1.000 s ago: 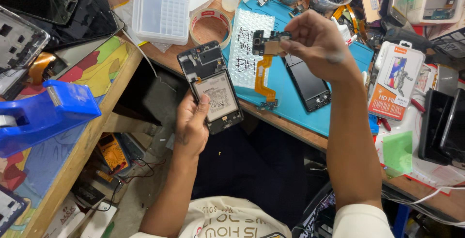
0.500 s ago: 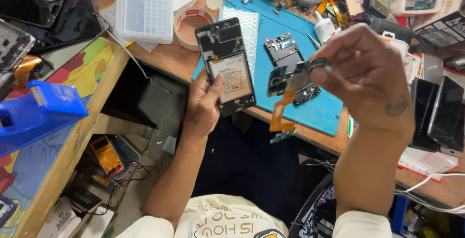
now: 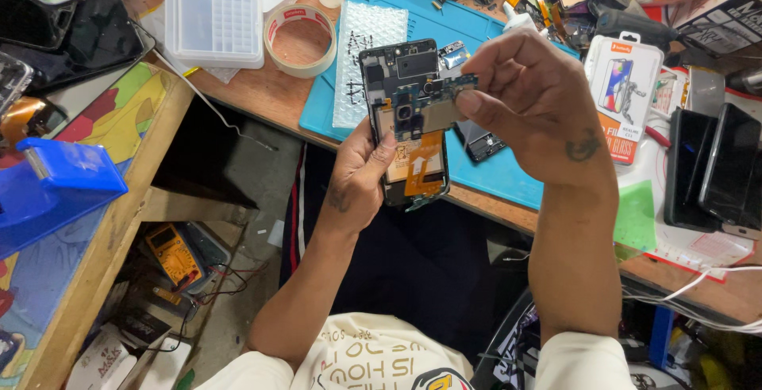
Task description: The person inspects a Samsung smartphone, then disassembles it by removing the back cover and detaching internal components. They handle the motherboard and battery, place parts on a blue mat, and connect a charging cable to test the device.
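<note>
left hand [image 3: 357, 180] grips opened phone [image 3: 401, 120] upright | right hand [image 3: 532, 100] pinches circuit board [image 3: 432, 104] crosswise, touching phone's upper half

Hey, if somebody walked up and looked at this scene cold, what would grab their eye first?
Probably the opened black smartphone with its back cover off, held up at the centre by the left hand, while the right hand pinches a small blue-green circuit board right in front of it. Behind them lies a bright blue rubber work mat on the wooden bench, and a roll of tan tape sits to the mat's left.
</note>
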